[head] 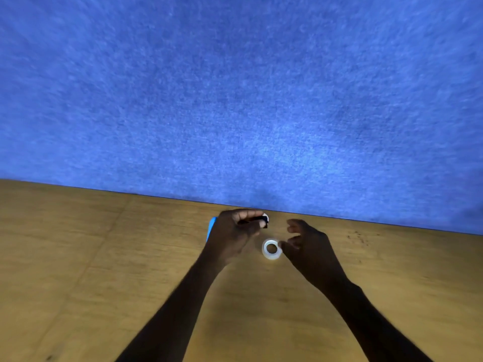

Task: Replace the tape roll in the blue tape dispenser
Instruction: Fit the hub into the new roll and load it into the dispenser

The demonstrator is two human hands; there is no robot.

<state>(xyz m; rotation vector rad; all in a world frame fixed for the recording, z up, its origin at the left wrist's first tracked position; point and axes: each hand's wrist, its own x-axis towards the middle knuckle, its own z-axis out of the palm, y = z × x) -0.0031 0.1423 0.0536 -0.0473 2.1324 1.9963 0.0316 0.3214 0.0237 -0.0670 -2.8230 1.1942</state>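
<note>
Nearest of the things, a clear tape roll (271,249) is lying flat on the wooden worktop (104,270), just beside the fingertips of the right hand (307,246) and a little below and to the right of the left hand (235,235). The right hand is being held open, fingers curled and apart, nothing gripped; whether a fingertip is touching the roll cannot be told through the blur. Farther out, the blue tape dispenser (212,227) is being clasped by the left hand, which is closed around it, only a blue edge and a dark end with a white spot being shown. The roll is judged light, stiff and smooth-sided, likely to slide if pushed; it is best pinched across its outer rim and open core. Beyond, a blue felt wall (235,87) is being faced.
</note>
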